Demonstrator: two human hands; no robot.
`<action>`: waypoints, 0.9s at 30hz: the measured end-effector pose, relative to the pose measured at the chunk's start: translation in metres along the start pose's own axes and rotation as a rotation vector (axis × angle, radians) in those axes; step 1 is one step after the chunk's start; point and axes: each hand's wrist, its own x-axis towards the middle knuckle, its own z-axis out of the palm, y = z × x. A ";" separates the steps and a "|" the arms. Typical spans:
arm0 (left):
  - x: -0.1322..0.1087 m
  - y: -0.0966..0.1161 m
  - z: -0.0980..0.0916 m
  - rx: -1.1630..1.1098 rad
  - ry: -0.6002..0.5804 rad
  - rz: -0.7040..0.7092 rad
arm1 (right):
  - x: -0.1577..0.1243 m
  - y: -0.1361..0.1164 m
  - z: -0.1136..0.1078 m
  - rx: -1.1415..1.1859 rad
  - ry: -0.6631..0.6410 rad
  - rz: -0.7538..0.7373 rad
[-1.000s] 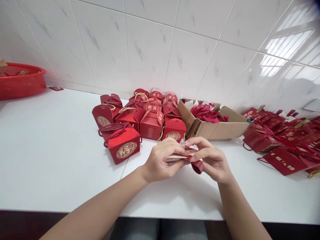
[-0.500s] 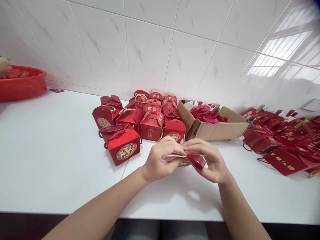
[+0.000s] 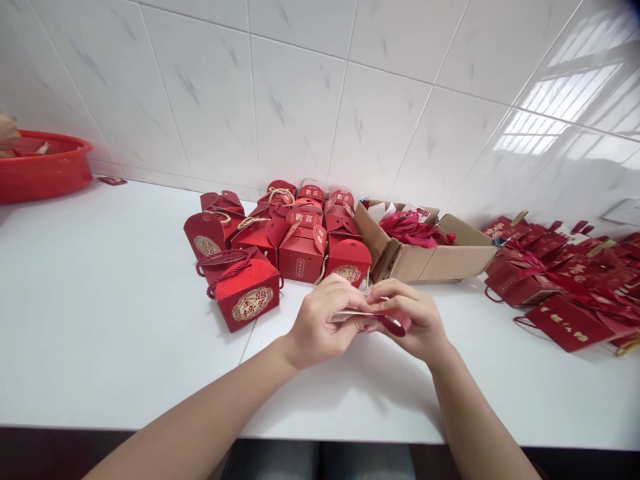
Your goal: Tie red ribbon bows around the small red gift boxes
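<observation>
Both hands meet above the table, in the middle of the head view. My left hand [image 3: 320, 323] is closed on a thin flat card [image 3: 346, 314], seen nearly edge-on, with fingers above and thumb below. A loop of dark red ribbon [image 3: 401, 324] sticks out from the card's right end. At that end my right hand [image 3: 413, 313] is closed, its fingers pinching beside the ribbon. The fingers cover most of the card, so its face and how the ribbon is joined to it are hidden.
Several red gift boxes [image 3: 303, 257] stand beyond my hands, one box [image 3: 253, 303] nearer. An open cardboard box [image 3: 440, 261] holds red ribbons [image 3: 413, 229]. More red boxes [image 3: 575, 323] crowd the right. At far left, another person's hand [image 3: 7, 130] is over a red basket [image 3: 45, 177].
My right hand has shifted slightly left, and its fingers have drawn in around the card's end. The ribbon loop now shows more opened out. My left hand has hardly moved.
</observation>
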 end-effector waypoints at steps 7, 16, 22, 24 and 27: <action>0.001 0.002 -0.004 0.005 -0.032 -0.114 | -0.001 0.000 -0.001 0.014 -0.026 -0.006; 0.004 0.001 -0.007 0.058 -0.104 -0.009 | -0.001 0.000 0.002 0.006 0.010 0.018; 0.004 0.005 -0.006 0.132 -0.039 -0.114 | 0.000 -0.003 0.005 -0.041 0.026 0.063; 0.003 0.006 -0.006 0.151 -0.011 -0.143 | 0.000 -0.004 0.006 -0.053 0.038 0.070; 0.002 0.006 -0.006 0.148 -0.012 -0.170 | 0.001 -0.007 0.006 -0.068 0.052 0.059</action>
